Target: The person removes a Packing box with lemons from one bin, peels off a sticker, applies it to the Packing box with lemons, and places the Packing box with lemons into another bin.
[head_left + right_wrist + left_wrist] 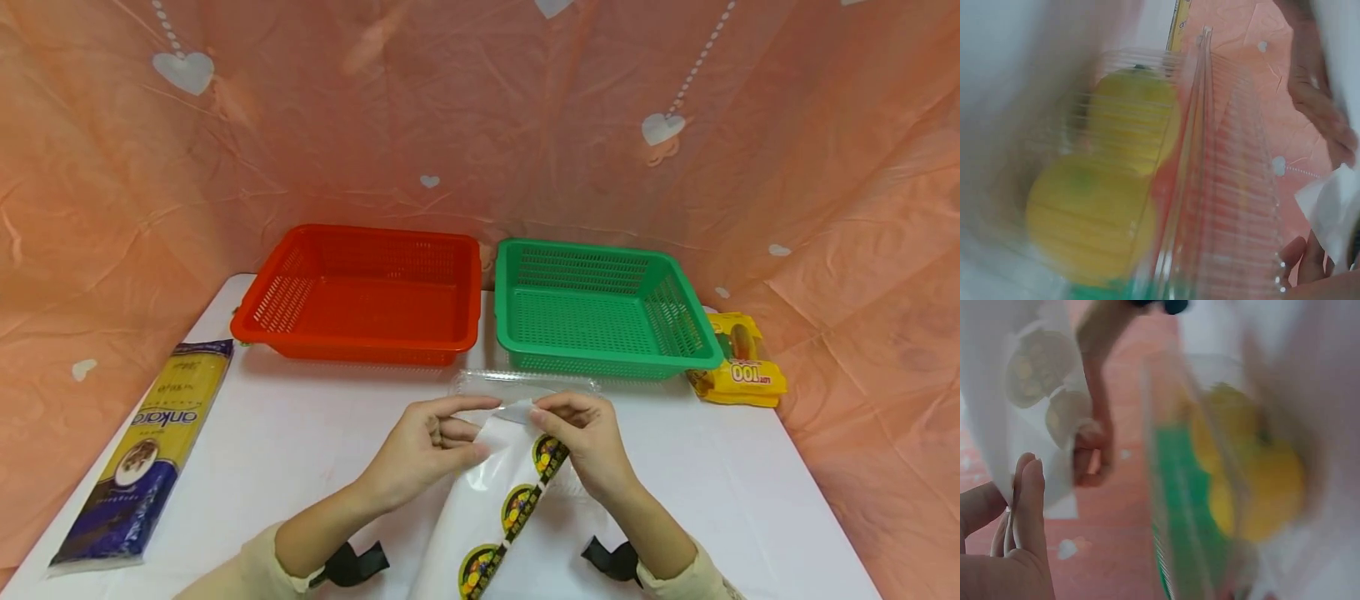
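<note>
A white plastic bag (468,517) with round black-and-yellow printed badges and a dark stripe hangs between both hands. At its top right corner, my right hand (596,442) pinches the edge between thumb and fingers. My left hand (420,450) holds the opposite edge with the thumb and curled fingers, while its index finger reaches straight over the top. Behind the bag is a clear plastic box (525,383), mostly hidden in the head view. Round yellow fruits (1091,219) show inside it in the right wrist view; the left wrist view of them is blurred.
Side by side at the back of the white table stand a red basket (356,348) and a green basket (600,358). A blue-and-gold spaghetti packet (146,454) lies at the left edge. To the right of the green basket lies a yellow packet (742,367).
</note>
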`<state>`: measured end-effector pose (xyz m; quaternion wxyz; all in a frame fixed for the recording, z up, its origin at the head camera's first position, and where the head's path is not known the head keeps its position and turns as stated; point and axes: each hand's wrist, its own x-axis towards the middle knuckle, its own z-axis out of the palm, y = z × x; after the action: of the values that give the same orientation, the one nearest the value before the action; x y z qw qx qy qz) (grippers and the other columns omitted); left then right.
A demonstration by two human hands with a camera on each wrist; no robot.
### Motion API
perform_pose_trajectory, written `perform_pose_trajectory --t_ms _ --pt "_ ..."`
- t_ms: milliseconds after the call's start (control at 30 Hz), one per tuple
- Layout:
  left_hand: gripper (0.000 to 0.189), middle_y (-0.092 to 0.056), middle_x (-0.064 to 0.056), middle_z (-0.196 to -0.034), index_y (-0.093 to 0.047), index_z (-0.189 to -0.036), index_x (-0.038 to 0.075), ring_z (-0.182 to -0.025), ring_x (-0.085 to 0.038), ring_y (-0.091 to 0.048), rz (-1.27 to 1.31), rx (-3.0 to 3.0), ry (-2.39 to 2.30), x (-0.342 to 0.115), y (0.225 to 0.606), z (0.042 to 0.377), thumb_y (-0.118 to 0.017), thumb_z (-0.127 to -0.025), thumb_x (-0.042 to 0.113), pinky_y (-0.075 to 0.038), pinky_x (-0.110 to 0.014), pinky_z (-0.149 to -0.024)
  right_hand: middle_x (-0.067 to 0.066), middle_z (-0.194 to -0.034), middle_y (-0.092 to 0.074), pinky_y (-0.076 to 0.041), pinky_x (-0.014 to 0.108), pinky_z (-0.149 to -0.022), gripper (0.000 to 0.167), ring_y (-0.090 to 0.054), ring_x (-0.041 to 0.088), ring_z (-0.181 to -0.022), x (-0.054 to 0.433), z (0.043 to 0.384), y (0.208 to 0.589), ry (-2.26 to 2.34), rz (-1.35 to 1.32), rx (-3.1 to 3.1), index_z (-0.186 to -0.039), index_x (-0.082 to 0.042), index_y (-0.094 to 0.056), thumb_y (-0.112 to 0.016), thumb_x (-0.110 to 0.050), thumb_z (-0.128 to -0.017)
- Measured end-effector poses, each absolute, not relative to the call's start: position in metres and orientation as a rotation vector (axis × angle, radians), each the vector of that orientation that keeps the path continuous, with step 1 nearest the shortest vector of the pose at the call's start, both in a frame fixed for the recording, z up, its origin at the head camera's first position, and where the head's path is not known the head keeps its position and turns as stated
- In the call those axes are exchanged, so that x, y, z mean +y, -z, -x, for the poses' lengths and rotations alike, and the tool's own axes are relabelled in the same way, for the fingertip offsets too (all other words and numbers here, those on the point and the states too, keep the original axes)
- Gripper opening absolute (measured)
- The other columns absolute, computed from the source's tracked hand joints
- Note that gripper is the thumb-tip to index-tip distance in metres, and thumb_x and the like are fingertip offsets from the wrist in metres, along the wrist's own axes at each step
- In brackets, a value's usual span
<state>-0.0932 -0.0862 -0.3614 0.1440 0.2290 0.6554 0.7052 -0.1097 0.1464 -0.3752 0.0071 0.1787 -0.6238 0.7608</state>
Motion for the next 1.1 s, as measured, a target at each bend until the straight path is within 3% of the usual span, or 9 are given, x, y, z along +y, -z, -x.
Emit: perform_pose_trajectory --t_ms 233,367,600,900,1100 --pt "0.039 -0.074 -0.017 -0.100 -0.058 -0.129 -0.004 -0.087 -0.020 -0.072 -0.629 2.089 -1.837 -0.117 0.360 0.098 -0.068 -0.091 -0.001 -0.059 -0.032 -0.073 -0.005 -0.077 -0.069 -0.052 0.019 -0.081 0.035 -0.061 0.006 -0.082 0.144 0.112 0.374 -2.527 -0.392 -1.788 -0.087 -0.018 -0.076 -0.059 0.013 -0.091" --pt "0.034 -0.074 -0.014 -0.099 -0.063 -0.123 -0.008 -0.086 -0.019 -0.071 -0.598 2.255 -1.690 -0.145 0.349 0.107 -0.068 -0.090 0.000 -0.058 -0.029 -0.073 -0.005 -0.080 -0.070 -0.052 0.020 -0.083 0.037 -0.061 0.009 -0.087 0.146 0.114 0.373 -2.476 -0.330 -1.794 -0.086 -0.018 -0.076 -0.057 0.014 -0.091" --pt "0.025 -0.071 -0.010 -0.105 -0.071 -0.115 -0.003 -0.088 -0.020 -0.063 -0.656 2.458 -1.304 -0.194 0.339 0.142 -0.066 -0.091 0.000 -0.053 -0.026 -0.075 -0.005 -0.082 -0.071 -0.053 0.021 -0.081 0.038 -0.063 0.009 -0.084 0.148 0.115 0.374 -2.403 -0.312 -1.799 -0.086 -0.019 -0.076 -0.059 0.015 -0.090" --pt "0.025 -0.071 -0.019 -0.109 -0.071 -0.111 -0.008 -0.089 -0.023 -0.063 -0.818 2.403 -1.239 -0.213 0.392 0.190 -0.061 -0.088 -0.009 -0.052 -0.027 -0.076 -0.003 -0.079 -0.072 -0.056 0.022 -0.078 0.037 -0.067 0.008 -0.076 0.149 0.116 0.375 -2.345 -0.293 -1.782 -0.085 -0.017 -0.075 -0.060 0.017 -0.089" --pt "0.028 -0.071 -0.019 -0.107 -0.070 -0.108 -0.009 -0.103 -0.036 -0.065 -0.888 2.579 -1.151 -0.202 0.420 0.207 -0.061 -0.082 -0.016 -0.053 -0.045 -0.089 -0.002 -0.080 -0.073 -0.056 0.023 -0.077 0.035 -0.068 0.008 -0.076 0.149 0.116 0.377 -2.297 -0.319 -1.785 -0.086 -0.016 -0.075 -0.062 0.016 -0.088"
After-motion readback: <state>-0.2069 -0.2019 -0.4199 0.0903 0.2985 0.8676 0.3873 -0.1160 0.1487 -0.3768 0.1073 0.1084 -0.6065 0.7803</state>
